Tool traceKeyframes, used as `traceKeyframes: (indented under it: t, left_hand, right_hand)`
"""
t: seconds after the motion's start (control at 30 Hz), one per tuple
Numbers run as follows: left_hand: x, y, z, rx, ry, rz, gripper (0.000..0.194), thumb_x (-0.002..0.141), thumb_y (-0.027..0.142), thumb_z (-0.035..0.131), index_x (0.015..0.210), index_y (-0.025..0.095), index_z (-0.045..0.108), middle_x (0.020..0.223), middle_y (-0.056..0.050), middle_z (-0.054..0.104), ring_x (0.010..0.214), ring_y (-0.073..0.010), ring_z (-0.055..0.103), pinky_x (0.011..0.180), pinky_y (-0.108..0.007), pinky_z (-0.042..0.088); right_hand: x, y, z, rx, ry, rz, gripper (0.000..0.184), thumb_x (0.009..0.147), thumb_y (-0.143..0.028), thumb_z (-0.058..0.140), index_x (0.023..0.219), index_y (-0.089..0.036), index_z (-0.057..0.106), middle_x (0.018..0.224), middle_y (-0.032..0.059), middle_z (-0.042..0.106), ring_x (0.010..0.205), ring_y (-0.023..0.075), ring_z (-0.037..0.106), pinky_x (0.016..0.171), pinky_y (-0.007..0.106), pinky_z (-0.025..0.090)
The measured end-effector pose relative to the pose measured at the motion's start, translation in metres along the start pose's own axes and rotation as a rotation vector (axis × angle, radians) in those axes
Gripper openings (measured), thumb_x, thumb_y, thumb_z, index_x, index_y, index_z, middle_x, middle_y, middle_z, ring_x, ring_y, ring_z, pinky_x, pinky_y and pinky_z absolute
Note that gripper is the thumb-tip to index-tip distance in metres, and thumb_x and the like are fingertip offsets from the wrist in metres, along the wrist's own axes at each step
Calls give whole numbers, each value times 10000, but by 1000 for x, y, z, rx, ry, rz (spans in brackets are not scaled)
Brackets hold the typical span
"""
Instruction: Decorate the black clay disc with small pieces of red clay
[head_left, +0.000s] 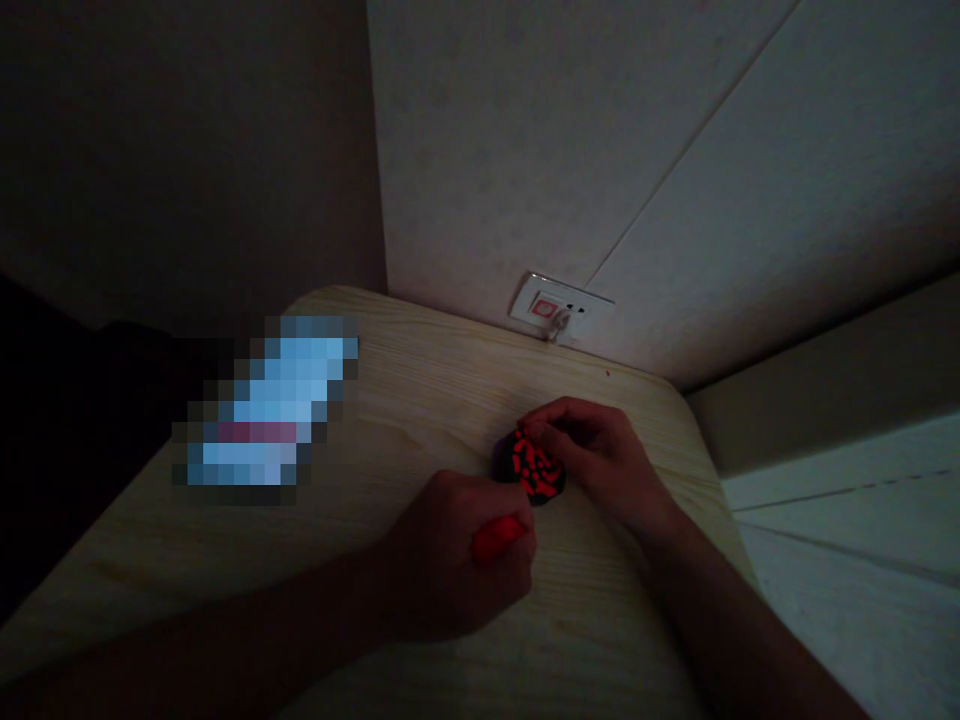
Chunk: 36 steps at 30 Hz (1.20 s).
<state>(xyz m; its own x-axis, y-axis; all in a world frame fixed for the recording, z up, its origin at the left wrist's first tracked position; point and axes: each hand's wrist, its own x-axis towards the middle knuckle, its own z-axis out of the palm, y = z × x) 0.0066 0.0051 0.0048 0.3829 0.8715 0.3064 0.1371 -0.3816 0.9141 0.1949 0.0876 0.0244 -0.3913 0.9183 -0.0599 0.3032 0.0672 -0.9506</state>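
Observation:
A small round black object with short bright red pieces across its top is on the wooden table. My right hand touches its upper right edge, thumb and forefinger closed there in a pinch. Just below and left of it is my left hand, curled into a fist. A smooth red lump, which looks like modelling clay, shows between its thumb and fingers. Part of the round object's lower left side lies behind the left fist. Dim light hides fine detail at the fingertips.
A lit, pixelated phone-like screen lies on the left of the table. A wall socket with a red switch and a plug sits just above the table's back edge. Walls border the back; a pale panelled surface is on the right.

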Motion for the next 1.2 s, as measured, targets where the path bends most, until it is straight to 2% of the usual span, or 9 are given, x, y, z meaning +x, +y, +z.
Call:
traceKeyframes:
  t: [0.2,0.3,0.5,0.6,0.67,0.8,0.93,1.03,1.2]
  left_hand:
    - [1,0,-1,-14,-5,-15,140,809,112,574,679,163,575,592,54,548,533,-71,499,554,-188,373]
    - [0,0,-2,-20,11,-46,153,825,136,569,674,160,579,577,52,530,517,-71,478,535,-191,361]
    - [-1,0,-4,-152,47,-122,201,872,230,573,689,153,601,571,37,510,515,-85,439,509,-210,339]
    - [-3,-2,-5,-325,65,-183,236,902,313,557,744,151,625,595,15,547,512,-102,454,493,-227,342]
    - [-5,-4,-7,-364,59,-190,283,920,373,523,775,153,629,587,11,551,509,-113,470,496,-235,359]
    - [-6,-6,-7,-525,79,-229,344,885,484,552,903,152,644,649,-2,591,540,-128,476,499,-241,357]
    - [-7,-4,-6,-521,71,-170,357,873,522,604,954,174,612,715,8,572,595,-123,464,531,-229,366]
    - [-10,-1,-7,-421,43,-122,329,895,495,611,994,182,598,799,-13,585,671,-140,494,586,-237,406]
    - [-13,2,-5,-444,18,-96,331,901,466,618,1086,199,558,768,-6,594,629,-140,509,556,-235,401]
  right_hand:
    - [-1,3,-4,-9,37,-22,230,879,-407,729,896,-181,765,855,54,772,759,168,679,695,283,526]
    - [-2,3,-8,-25,107,-60,217,874,-404,745,901,-190,764,887,59,783,817,190,707,752,306,546]
    - [-29,-18,-13,-148,257,-186,136,919,-363,720,921,-234,763,942,55,780,855,203,714,789,329,563]
    - [-49,-32,-3,-204,238,-256,91,937,-312,699,956,-240,751,879,52,766,766,189,692,688,310,555]
    - [-58,-37,8,-227,157,-323,67,945,-264,677,969,-237,734,849,40,754,735,172,682,639,286,549]
    - [-66,-32,26,-299,156,-519,165,904,-181,691,1064,-220,695,778,11,706,632,131,623,570,251,517]
    - [-71,-20,35,-354,130,-669,323,893,-198,704,1211,-189,648,820,48,721,673,159,659,583,261,551]
    - [-75,-14,39,-444,159,-761,301,921,-220,697,1215,-191,642,911,82,768,775,181,738,651,259,596]
    - [-77,-11,42,-342,156,-737,298,919,-219,723,1210,-218,654,951,77,781,806,169,754,713,236,625]
